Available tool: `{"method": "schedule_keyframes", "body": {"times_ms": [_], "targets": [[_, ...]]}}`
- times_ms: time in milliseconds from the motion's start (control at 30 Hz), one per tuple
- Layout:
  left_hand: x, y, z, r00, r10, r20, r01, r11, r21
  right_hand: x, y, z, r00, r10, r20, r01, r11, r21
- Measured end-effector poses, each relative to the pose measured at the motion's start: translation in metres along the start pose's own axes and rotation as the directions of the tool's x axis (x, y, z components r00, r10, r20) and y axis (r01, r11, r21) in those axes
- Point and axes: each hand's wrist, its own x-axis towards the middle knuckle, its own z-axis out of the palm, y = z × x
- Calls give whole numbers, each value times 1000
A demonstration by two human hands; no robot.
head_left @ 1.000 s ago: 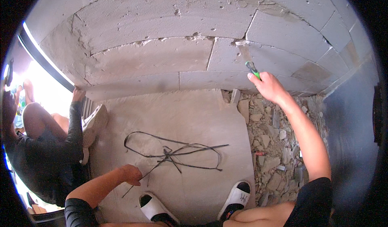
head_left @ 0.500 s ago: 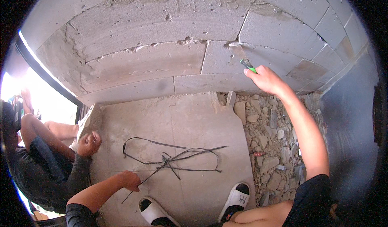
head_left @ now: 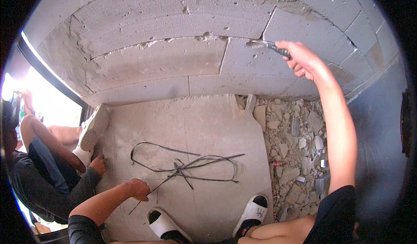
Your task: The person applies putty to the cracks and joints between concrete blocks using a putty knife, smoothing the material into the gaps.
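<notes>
At left, the co-worker's hand (head_left: 99, 163) has dropped toward the floor (head_left: 221, 126). The left hand (head_left: 138, 189) stays curled by one end of the black strap (head_left: 178, 170); whether its grip pinches that, I cannot tell. Farther right, the scraper (head_left: 278, 49) has turned edge-on at a chipped joint in the block wall (head_left: 160, 18), so work seems centred there. The right hand (head_left: 303, 59), now higher, keeps its grip clamped round the handle.

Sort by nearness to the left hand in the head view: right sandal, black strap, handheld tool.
1. Black strap: tail beside the left hand
2. Right sandal: on the floor, rightward
3. Handheld tool: in the right hand, by the wall
</notes>
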Motion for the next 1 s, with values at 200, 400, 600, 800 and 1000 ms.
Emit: {"method": "schedule_keyframes", "body": {"times_ms": [200, 400, 600, 800, 1000], "targets": [[-5, 9, -17, 1000, -18, 18, 18, 1000, 4, 16, -15, -18, 988, -9, 153, -69, 868, 492], [-1, 3, -10, 1000, -22, -16, 22, 1000, -12, 23, -22, -12, 995, -33, 95, -40, 735, 677], [11, -8, 5, 1000, 21, -9, -21, 999, 38, 32, -30, -15, 998, -23, 63, -26, 737, 675], [7, -7, 1, 997, -9, -80, 8, 1000, -9, 37, -34, -17, 998, 18, 57, -53, 714, 698], [7, -11, 1, 996, 21, -82, -21, 1000, 3, 47, -42, -18, 999, 40, 28, -48, 713, 699]]}}
